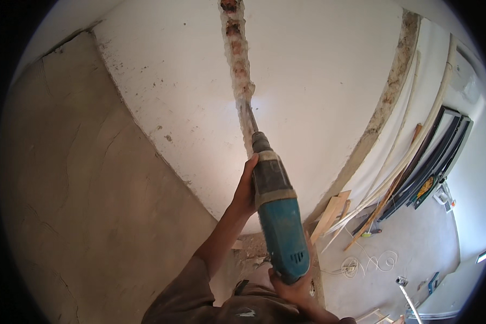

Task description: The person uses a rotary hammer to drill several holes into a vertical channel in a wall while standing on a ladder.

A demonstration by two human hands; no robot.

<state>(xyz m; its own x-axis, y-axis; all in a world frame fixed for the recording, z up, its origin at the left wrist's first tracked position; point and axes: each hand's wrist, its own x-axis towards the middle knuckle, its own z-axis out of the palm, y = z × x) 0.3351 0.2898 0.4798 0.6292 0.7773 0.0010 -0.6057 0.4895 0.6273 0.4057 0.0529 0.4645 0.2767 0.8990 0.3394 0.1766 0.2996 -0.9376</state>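
Note:
Both my hands hold a teal and black rotary hammer (282, 227), raised at a slant against the white wall (318, 81). My left hand (247, 188) is wrapped round the front of its body, just behind the chuck. At the back end my right hand (292, 290) grips it from below, its fingers partly hidden by the housing. A thin steel chisel bit (252, 120) sticks out of the chuck, its tip at a rough vertical groove (237, 59) cut through the plaster. Reddish brick shows in the groove's upper part.
Grey rendered wall (75, 178) fills the left side. To the right, long pale pipes (416, 141) and dark frame pieces (443, 146) lean beside wooden boards (331, 213). Coiled white cable (351, 267) lies on the floor, and rubble (254, 245) is below my left forearm.

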